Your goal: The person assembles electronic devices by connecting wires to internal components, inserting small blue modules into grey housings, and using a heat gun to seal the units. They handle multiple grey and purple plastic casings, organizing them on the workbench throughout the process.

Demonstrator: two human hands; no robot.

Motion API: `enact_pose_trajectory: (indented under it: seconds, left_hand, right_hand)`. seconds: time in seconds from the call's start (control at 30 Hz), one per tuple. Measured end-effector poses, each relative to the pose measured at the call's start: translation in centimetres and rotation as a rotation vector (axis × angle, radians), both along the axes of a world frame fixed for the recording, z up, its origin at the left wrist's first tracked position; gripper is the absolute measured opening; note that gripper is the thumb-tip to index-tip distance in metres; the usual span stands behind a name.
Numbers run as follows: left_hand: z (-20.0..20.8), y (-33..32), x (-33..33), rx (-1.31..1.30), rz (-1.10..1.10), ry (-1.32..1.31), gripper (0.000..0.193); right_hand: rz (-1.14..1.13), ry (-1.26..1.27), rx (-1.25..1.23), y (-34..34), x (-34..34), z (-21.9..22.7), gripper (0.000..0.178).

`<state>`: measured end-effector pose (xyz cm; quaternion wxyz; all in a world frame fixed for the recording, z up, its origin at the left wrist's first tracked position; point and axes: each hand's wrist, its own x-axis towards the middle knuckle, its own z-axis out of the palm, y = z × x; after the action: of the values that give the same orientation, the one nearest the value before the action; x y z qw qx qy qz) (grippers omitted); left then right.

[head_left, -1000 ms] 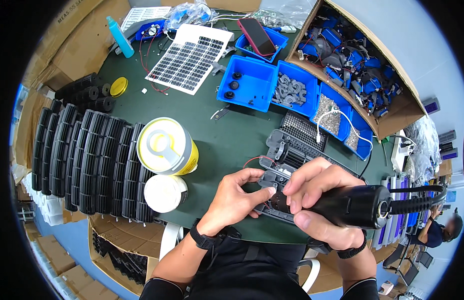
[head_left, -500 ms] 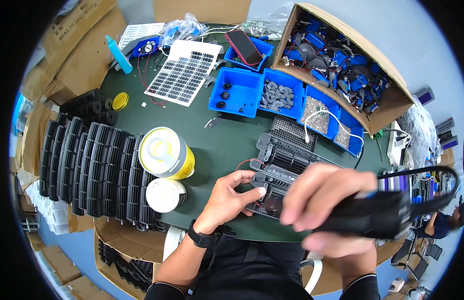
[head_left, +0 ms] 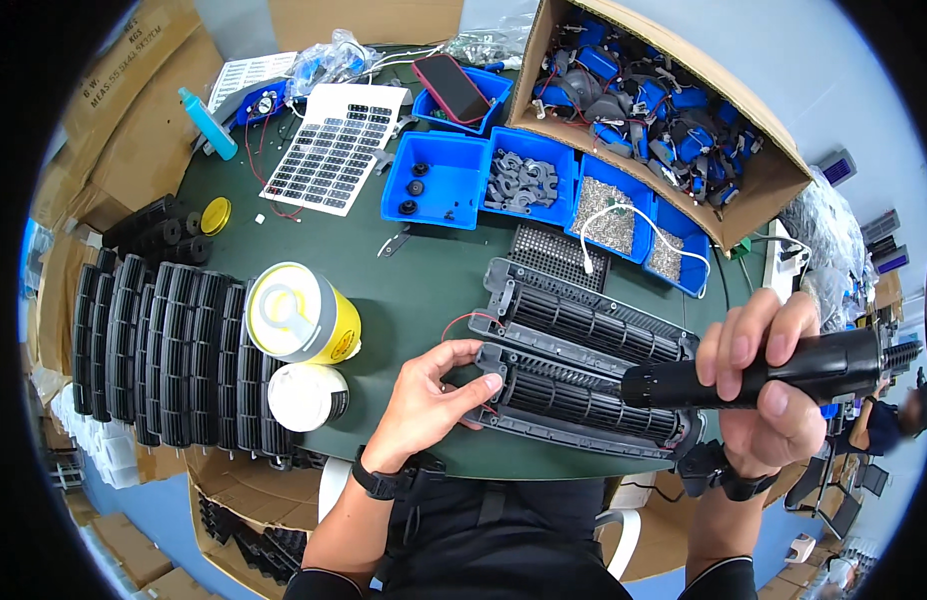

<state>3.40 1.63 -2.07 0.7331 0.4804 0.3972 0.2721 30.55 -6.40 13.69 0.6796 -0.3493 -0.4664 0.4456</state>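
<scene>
Right hand holding a black cylindrical power tool over the nearer of two dark grey housings.

Right hand (head_left: 769,385) — fingers and thumb wrapped round the black cylindrical power tool (head_left: 839,362), its corded end to the right, its other end over the right part of the near long dark grey plastic housing (head_left: 584,436); contact there cannot be told. Left hand (head_left: 424,405) gripping that housing's left end, thumb pressed on top, fingers curled round the end. The housing lies on the dark green counter (head_left: 414,290), close to its front edge, a black ribbed roller (head_left: 559,397) inside. Just behind it — a far long dark grey plastic housing (head_left: 594,345), similarly fitted, a thin red wire (head_left: 456,320) looping out at its left end. Well left, a yellow round tub with a pale lid (head_left: 334,330) stands beside a white round tub (head_left: 306,397).
</scene>
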Motion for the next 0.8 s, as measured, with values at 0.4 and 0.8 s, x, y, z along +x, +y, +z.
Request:
enact_pose_trajectory:
  seconds: [0.4, 0.8]
  left_hand:
    - [0.7, 0.3, 0.3, -0.086, 0.037, 0.006, 0.046]
    - [-0.3, 0.6, -0.1, 0.022, 0.006, 0.023, 0.050]
  right_hand:
    - [0.237, -0.120, -0.067, 3.1, -7.1, -3.6, 0.026]
    - [0.281, -0.441, -0.120, 4.3, -9.4, -2.8, 0.024]
